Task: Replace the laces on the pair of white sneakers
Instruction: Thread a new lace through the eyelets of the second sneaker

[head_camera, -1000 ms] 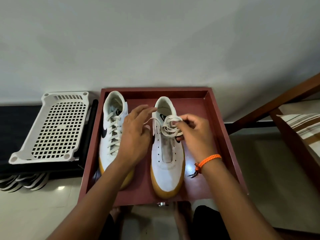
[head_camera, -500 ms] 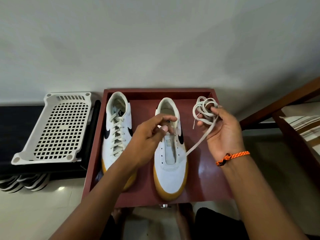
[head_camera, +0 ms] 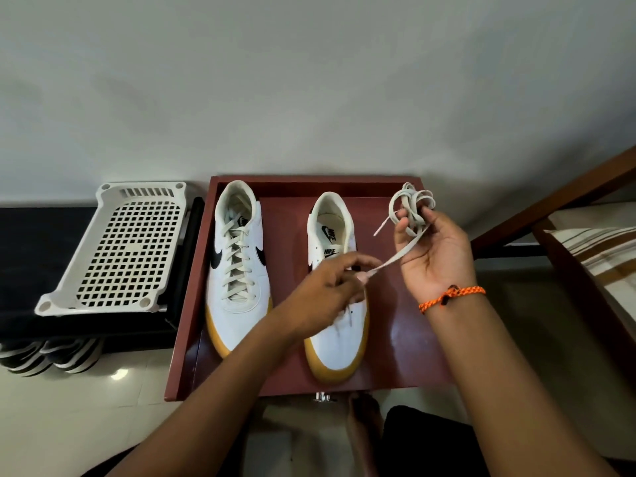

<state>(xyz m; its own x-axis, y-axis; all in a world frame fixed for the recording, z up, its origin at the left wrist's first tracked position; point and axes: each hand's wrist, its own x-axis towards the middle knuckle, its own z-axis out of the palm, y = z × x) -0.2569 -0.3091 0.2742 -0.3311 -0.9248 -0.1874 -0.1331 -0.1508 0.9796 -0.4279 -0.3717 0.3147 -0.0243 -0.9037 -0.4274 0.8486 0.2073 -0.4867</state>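
Your right hand (head_camera: 434, 249) clutching bundled lace (head_camera: 409, 210) near the tray's (head_camera: 192, 270) far-right corner, left hand (head_camera: 330, 290) pinching its tail above the unlaced sneaker (head_camera: 335, 342).

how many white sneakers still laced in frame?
1. The white gum-soled sneaker on the left of the dark red wooden tray is fully laced; the right white sneaker has none visible, though the left hand covers part of it.
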